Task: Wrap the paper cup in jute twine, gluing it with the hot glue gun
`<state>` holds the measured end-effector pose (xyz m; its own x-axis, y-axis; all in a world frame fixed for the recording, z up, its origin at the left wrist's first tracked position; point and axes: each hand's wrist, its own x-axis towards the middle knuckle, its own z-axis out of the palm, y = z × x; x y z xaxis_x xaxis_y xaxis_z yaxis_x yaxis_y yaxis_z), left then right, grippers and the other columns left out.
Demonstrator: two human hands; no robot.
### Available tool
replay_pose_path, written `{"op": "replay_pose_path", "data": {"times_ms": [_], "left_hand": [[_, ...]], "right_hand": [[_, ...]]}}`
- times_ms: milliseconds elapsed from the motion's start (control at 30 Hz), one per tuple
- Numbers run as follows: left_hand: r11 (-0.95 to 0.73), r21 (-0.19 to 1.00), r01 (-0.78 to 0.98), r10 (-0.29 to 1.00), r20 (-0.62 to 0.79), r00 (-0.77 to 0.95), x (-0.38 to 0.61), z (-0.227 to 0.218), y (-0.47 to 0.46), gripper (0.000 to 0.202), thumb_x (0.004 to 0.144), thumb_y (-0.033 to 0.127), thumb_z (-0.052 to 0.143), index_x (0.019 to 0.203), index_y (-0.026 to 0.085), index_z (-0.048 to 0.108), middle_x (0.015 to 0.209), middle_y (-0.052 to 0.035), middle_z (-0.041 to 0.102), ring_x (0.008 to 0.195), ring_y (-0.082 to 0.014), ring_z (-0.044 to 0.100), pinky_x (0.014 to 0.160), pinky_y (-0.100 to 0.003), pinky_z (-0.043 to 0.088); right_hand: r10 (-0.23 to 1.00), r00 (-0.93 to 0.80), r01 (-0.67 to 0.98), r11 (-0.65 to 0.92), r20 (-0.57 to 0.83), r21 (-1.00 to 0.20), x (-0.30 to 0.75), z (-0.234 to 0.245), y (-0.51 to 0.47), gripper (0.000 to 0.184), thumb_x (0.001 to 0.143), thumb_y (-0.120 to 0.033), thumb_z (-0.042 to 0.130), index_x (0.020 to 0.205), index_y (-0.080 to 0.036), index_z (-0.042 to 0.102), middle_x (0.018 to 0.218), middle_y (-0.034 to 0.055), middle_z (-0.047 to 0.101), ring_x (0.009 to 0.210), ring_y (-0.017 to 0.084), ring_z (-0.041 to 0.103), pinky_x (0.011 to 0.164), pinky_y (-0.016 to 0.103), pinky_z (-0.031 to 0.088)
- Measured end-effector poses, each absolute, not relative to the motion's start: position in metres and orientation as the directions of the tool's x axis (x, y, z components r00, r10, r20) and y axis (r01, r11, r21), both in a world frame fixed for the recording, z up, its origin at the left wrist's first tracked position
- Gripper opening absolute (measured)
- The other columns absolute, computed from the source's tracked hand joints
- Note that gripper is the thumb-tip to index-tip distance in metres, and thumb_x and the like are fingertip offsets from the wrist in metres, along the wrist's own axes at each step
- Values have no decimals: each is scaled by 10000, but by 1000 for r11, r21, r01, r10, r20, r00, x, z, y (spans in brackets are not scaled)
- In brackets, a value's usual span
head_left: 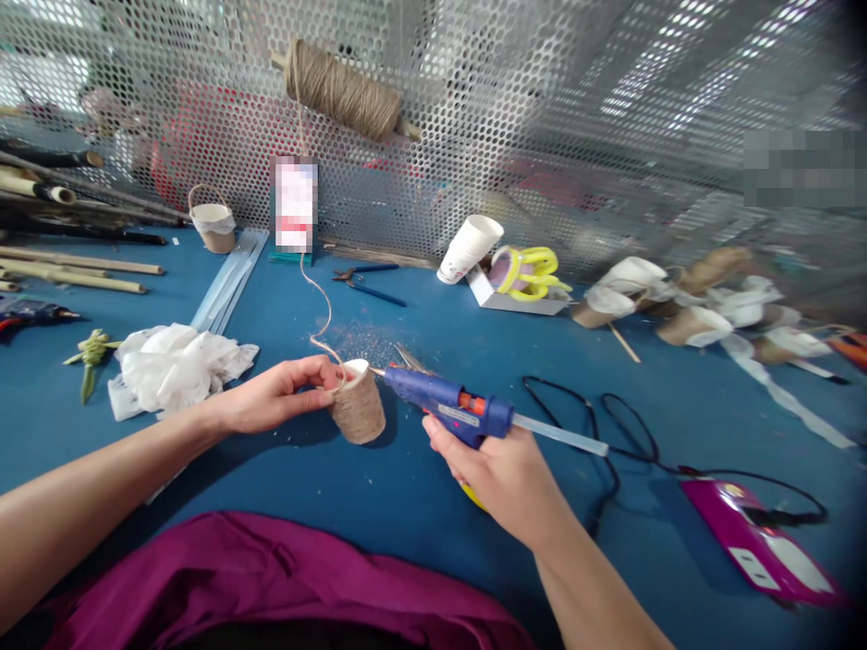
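In my right hand is a blue glue gun, its nozzle at the rim of a small cup wrapped in twine. A clear glue stick sticks out of the gun's back end. My left hand is closed at the cup's left rim, thumb and fingers pinching the twine there. That strand runs up from the cup to a twine spool mounted on the perforated metal panel. A white inner edge shows at the cup's top.
Crumpled white fabric lies left, near glue sticks and a small handled basket. Pliers, a paper cup and a white box stand behind. Wrapped cups, a black cable and a purple power strip are right.
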<state>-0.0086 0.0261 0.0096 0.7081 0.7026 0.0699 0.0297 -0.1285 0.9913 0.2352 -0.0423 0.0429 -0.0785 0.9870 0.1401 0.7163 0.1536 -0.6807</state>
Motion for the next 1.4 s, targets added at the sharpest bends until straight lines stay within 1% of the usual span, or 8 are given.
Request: {"op": "replay_pose_path", "data": {"times_ms": [133, 300, 467, 700, 1033, 1133, 1233, 1400], "left_hand": [[-128, 991, 33, 704, 68, 707, -8, 10, 26, 219, 856, 353, 490, 774, 155, 443, 1014, -83, 557, 1078, -206, 477, 904, -355, 367], [-134, 990, 34, 706, 71, 704, -7, 12, 25, 227, 854, 363, 490, 776, 155, 441, 1005, -77, 551, 1059, -201, 481, 918, -364, 359], [-135, 990, 37, 711, 71, 699, -7, 10, 25, 199, 860, 330, 483, 773, 155, 442, 982, -72, 549, 1008, -183, 492, 880, -341, 376], [-130, 991, 37, 712, 68, 699, -7, 10, 25, 189, 856, 323, 486, 782, 153, 448, 963, -67, 551, 1025, -188, 488, 856, -322, 372], [-115, 993, -1, 706, 82, 704, -8, 8, 25, 158, 863, 284, 484, 786, 150, 450, 1064, -95, 560, 1104, -200, 473, 908, -349, 361], [-138, 990, 9, 705, 92, 703, -8, 8, 26, 165, 862, 287, 487, 781, 147, 456, 1029, -93, 567, 1104, -204, 469, 915, -356, 357], [-159, 987, 34, 712, 90, 696, -8, 9, 25, 181, 857, 300, 492, 773, 143, 461, 997, -87, 566, 1060, -202, 483, 903, -353, 362], [-165, 986, 37, 712, 94, 696, -8, 10, 25, 164, 855, 281, 492, 770, 147, 452, 1040, -89, 556, 1042, -190, 487, 899, -340, 361]], "right_hand": [[991, -79, 709, 131, 107, -693, 235, 43, -45, 294, 793, -357, 524, 572, -175, 588, 378, -30, 519, 345, 115, 498, 352, 229, 425], [984, -114, 703, 175, 134, -690, 235, 42, -49, 302, 806, -356, 513, 582, -175, 601, 378, -30, 518, 332, 108, 489, 338, 216, 419], [972, -165, 719, 236, 170, -653, 233, 42, -51, 264, 817, -341, 500, 656, -179, 632, 388, -36, 521, 338, 112, 491, 333, 219, 399], [949, -217, 721, 312, 227, -618, 231, 46, -51, 220, 804, -312, 517, 688, -181, 650, 499, 1, 597, 510, 160, 598, 443, 250, 470], [929, -261, 716, 368, 261, -594, 229, 44, -53, 177, 817, -284, 510, 745, -176, 631, 611, 21, 640, 586, 162, 623, 524, 263, 504], [927, -251, 730, 371, 280, -574, 229, 40, -54, 173, 812, -298, 519, 757, -174, 626, 666, 37, 656, 613, 171, 628, 543, 274, 508], [935, -248, 727, 353, 255, -589, 227, 39, -54, 176, 814, -314, 518, 792, -174, 623, 672, 38, 651, 616, 178, 628, 564, 288, 514], [954, -241, 710, 297, 176, -638, 223, 41, -55, 146, 816, -303, 514, 780, -184, 590, 640, 18, 614, 639, 178, 626, 619, 294, 516]]}}
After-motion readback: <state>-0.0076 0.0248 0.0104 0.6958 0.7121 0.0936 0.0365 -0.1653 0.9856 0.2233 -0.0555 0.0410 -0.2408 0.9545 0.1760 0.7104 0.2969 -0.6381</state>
